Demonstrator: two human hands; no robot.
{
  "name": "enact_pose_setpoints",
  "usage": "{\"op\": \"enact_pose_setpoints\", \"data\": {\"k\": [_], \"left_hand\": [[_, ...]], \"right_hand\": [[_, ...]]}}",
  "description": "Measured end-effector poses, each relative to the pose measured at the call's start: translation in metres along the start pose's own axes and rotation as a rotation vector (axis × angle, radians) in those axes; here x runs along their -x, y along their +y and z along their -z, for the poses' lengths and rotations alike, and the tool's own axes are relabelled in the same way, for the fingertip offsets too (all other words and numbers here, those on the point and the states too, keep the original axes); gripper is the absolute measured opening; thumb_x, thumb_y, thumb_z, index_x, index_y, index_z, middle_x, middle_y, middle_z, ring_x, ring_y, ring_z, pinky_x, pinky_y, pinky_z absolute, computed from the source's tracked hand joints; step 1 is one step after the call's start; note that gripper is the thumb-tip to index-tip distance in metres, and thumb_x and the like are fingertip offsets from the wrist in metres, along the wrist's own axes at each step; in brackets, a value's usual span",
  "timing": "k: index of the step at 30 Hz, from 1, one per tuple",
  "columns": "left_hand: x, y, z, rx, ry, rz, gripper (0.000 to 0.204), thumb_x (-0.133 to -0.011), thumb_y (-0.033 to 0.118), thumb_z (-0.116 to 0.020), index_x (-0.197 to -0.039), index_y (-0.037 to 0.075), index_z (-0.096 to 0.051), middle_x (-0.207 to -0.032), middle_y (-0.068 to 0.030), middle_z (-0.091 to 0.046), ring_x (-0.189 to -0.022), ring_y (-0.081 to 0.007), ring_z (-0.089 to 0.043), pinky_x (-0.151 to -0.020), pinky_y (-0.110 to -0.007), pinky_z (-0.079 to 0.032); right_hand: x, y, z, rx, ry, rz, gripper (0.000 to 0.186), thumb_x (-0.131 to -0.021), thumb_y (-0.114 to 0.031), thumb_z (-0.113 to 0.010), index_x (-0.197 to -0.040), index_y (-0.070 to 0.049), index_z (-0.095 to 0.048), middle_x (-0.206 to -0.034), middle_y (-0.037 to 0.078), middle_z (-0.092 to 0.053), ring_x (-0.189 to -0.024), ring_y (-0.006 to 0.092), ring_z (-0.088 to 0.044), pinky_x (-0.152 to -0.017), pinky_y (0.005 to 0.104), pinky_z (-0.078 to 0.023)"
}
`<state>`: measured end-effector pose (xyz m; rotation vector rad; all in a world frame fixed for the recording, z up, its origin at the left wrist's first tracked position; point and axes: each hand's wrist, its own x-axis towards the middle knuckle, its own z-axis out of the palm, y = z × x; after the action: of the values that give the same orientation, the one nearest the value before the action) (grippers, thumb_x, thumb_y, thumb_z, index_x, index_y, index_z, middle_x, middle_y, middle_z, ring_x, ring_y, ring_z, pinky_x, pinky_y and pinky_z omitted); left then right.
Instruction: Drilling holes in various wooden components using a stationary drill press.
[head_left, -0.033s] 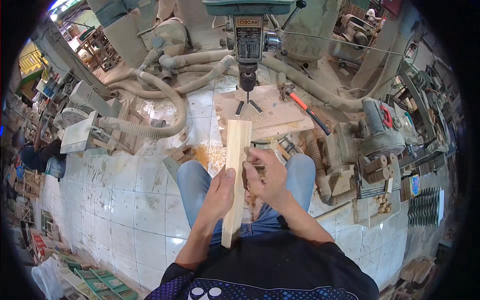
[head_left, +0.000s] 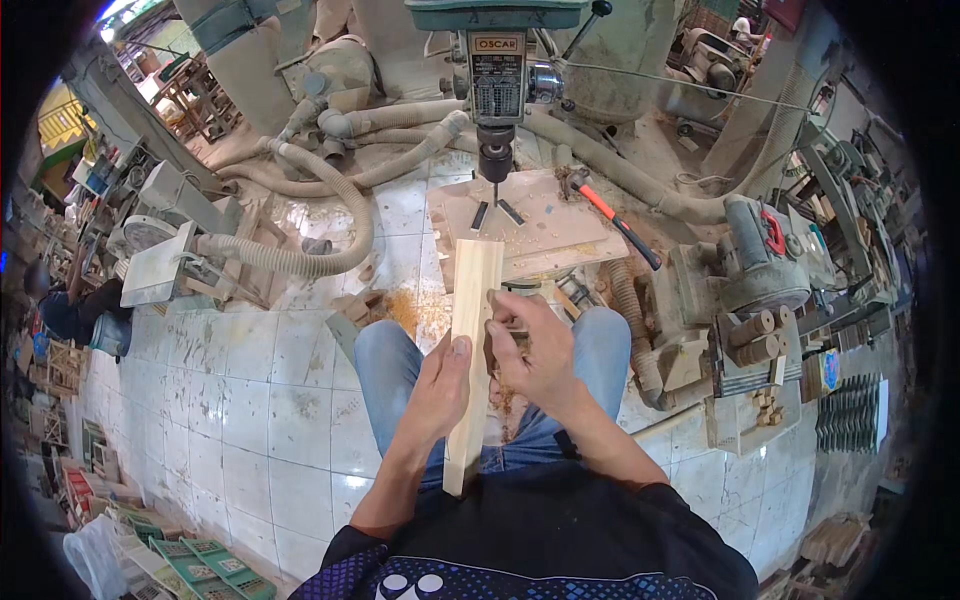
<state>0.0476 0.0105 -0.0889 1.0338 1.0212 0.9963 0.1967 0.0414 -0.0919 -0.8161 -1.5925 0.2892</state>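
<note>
A long pale wooden board (head_left: pixel 478 285) lies lengthwise before me, its near end at my shirt and its far end by the edge of the drill table. My left hand (head_left: pixel 440 390) is closed round its left side, thumb lying on the top face. At the right edge, my right hand (head_left: pixel 535 345) has curled fingers, thumb and index tips against the board; whether a small piece is between them is hidden. Beyond the board stands a drill press (head_left: pixel 497 90). Its thin bit (head_left: pixel 495 194) points down over the dusty wooden work table (head_left: pixel 570 235).
Two dark strips, one a black bar (head_left: pixel 511 213), lie by the bit. A hammer (head_left: pixel 612 218) with a red and black handle rests on the table's right. Ribbed hoses (head_left: pixel 350 225) curve behind. A dusty motor machine (head_left: pixel 765 265) stands right, and a person (head_left: pixel 75 300) sits far left.
My right hand has shifted very slightly to the left along the board's edge. The board and my left hand look the same.
</note>
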Motion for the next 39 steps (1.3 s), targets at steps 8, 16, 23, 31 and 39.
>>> {"op": "enact_pose_setpoints", "data": {"k": [8, 16, 23, 31, 39], "left_hand": [[0.005, 0.001, 0.0, -0.177, 0.033, -0.093, 0.042, -0.106, 0.028, -0.042, -0.137, -0.001, -0.044, -0.088, -0.006, -0.059, -0.069, -0.0118, -0.06, -0.063, -0.026, -0.051], [0.01, -0.012, 0.003, -0.357, 0.019, -0.008, 0.045, -0.105, 0.032, -0.041, -0.134, -0.003, -0.046, -0.079, -0.0117, -0.06, -0.068, -0.0173, -0.063, -0.06, -0.032, -0.052], [0.032, -0.013, 0.007, -0.508, -0.153, 0.062, 0.047, -0.104, 0.034, -0.042, -0.131, -0.003, -0.048, -0.078, -0.0131, -0.061, -0.069, -0.0187, -0.064, -0.064, -0.034, -0.052], [0.009, -0.021, 0.037, 0.16, -0.076, 0.336, 0.056, -0.106, 0.047, -0.028, -0.129, 0.002, -0.054, -0.085, -0.0081, -0.065, -0.072, -0.0136, -0.063, -0.065, -0.029, -0.053], [0.007, -0.014, 0.031, 0.256, -0.087, 0.262, 0.058, -0.105, 0.049, -0.026, -0.13, 0.005, -0.055, -0.078, -0.005, -0.065, -0.067, -0.0114, -0.06, -0.061, -0.026, -0.05]], "right_hand": [[-0.007, 0.002, 0.002, 0.156, -0.074, 0.071, 0.019, -0.076, 0.001, -0.069, -0.093, -0.002, -0.06, -0.081, 0.014, -0.064, -0.07, 0.0315, -0.063, -0.063, 0.0385, -0.051], [0.022, 0.022, 0.001, 0.125, -0.13, -0.079, 0.016, -0.077, 0.003, -0.067, -0.088, 0.0, -0.056, -0.072, 0.014, -0.061, -0.064, 0.0266, -0.063, -0.058, 0.0342, -0.051], [0.017, 0.074, 0.05, -0.026, 0.493, -0.633, 0.007, -0.092, -0.008, -0.055, -0.087, -0.002, -0.055, -0.071, 0.004, -0.058, -0.061, 0.0123, -0.055, -0.056, 0.0287, -0.047], [0.025, 0.067, 0.089, -0.082, -0.131, -0.684, 0.015, -0.096, -0.011, -0.054, -0.088, 0.0, -0.059, -0.071, 0.003, -0.057, -0.065, 0.0073, -0.054, -0.058, 0.0241, -0.044], [0.012, 0.021, 0.021, -0.058, -0.092, -0.264, 0.03, -0.084, -0.001, -0.068, -0.113, -0.001, -0.058, -0.084, 0.006, -0.06, -0.071, 0.012, -0.057, -0.065, 0.0256, -0.048]]}}
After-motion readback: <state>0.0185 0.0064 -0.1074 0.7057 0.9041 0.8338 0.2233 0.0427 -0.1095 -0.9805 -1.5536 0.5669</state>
